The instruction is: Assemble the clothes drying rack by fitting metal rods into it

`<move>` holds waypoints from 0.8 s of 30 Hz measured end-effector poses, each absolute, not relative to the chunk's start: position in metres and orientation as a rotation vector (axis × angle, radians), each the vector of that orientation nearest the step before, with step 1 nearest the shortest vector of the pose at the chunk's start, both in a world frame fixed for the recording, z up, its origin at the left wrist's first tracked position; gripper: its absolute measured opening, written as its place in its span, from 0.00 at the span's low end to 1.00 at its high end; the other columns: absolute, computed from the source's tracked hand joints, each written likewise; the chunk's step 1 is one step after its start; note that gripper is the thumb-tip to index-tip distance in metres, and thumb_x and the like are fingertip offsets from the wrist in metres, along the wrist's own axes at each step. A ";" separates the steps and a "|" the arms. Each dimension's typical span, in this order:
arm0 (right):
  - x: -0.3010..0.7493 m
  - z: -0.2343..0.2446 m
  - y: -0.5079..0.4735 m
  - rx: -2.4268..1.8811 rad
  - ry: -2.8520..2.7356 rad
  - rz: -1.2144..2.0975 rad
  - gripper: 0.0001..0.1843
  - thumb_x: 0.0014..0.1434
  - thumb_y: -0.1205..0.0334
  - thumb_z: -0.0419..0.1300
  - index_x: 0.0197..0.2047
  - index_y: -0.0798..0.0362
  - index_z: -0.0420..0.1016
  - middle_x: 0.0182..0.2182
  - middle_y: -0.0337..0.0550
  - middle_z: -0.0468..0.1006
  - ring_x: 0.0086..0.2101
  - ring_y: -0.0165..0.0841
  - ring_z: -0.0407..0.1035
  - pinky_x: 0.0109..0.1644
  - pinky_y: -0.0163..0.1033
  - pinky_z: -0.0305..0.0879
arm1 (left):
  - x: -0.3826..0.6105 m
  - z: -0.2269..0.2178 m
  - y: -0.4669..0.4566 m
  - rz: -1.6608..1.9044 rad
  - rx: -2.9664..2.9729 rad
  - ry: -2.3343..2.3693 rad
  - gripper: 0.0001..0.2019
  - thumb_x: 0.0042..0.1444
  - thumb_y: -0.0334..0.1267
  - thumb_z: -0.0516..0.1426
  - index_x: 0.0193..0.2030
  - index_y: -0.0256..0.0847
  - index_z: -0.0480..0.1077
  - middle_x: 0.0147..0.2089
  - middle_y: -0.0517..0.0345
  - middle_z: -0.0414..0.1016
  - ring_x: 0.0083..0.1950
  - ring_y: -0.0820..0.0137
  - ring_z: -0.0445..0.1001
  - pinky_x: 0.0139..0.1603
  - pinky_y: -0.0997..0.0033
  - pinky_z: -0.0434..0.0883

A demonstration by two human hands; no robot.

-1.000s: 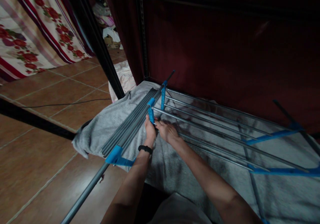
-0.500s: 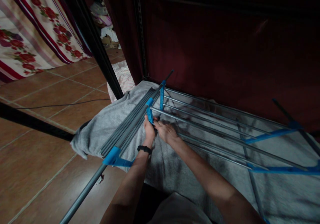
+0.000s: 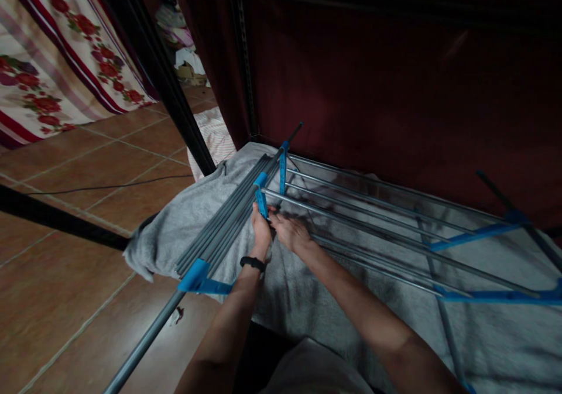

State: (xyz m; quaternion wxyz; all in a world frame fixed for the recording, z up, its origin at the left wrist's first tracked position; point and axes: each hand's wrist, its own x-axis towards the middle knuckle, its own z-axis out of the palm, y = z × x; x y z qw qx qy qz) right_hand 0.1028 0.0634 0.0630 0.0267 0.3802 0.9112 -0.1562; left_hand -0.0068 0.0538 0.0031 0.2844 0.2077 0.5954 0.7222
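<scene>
My left hand (image 3: 260, 230), with a black band at the wrist, is closed around the lower part of a blue plastic bracket (image 3: 260, 190) on the drying rack. Close beside it, my right hand (image 3: 290, 232) pinches the end of a thin metal rod at the bracket's bottom; the fingers hide most of that end. A second blue bracket (image 3: 283, 168) stands just behind. Several metal rods (image 3: 369, 224) run right to blue side arms (image 3: 504, 296). Left of my hands lies a bundle of grey tubes (image 3: 228, 221), near another blue bracket (image 3: 195, 276) on a long pole (image 3: 143, 341).
The rack rests on a grey blanket (image 3: 298, 294) over a bed with black metal posts (image 3: 175, 89). Dark red cloth (image 3: 373, 89) hangs behind. At left are a tiled floor (image 3: 65, 218), a thin cable (image 3: 109, 185) and a floral curtain (image 3: 83, 43).
The view has shifted very slightly. Both hands keep the same hold at the bracket, and the rack looks almost unchanged.
</scene>
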 end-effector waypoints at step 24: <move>0.097 0.063 0.057 1.239 2.827 -0.435 0.28 0.76 0.63 0.38 0.74 0.47 0.60 0.63 0.49 0.77 0.55 0.38 0.75 0.60 0.47 0.70 | -0.005 0.014 0.051 1.922 0.589 1.608 0.27 0.73 0.48 0.44 0.28 0.42 0.74 0.28 0.55 0.77 0.31 0.67 0.74 0.41 0.68 0.73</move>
